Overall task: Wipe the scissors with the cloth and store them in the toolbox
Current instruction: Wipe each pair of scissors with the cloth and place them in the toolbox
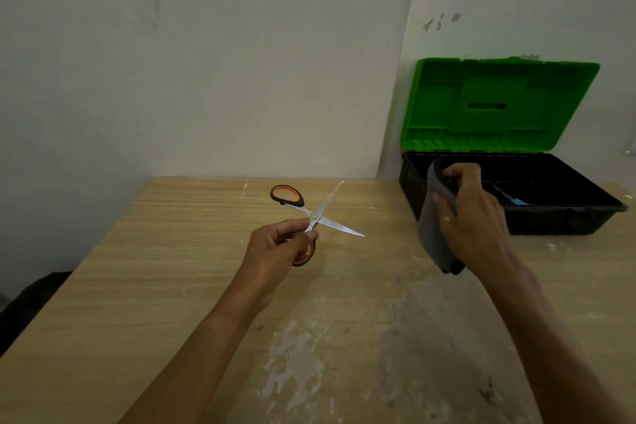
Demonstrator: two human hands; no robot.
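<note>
Scissors (318,213): splayed open above the worktop (137,268), stiff steel, sharp tips
Left hand (278,244): grip closed on lower orange handle
Right hand (471,217): at 3 o'clock, grip clutching limp grey cloth (435,231)
Toolbox (516,189): open, 2 o'clock

Wooden table (155,286) – light grain, white paint smears + grey scuffed patch near front centre. Plain off-white wall (206,62) behind, corner at right w/ few dark chips (442,21) high up. Dark, unclear shape (31,299) below table's left edge – can't tell what.
</note>
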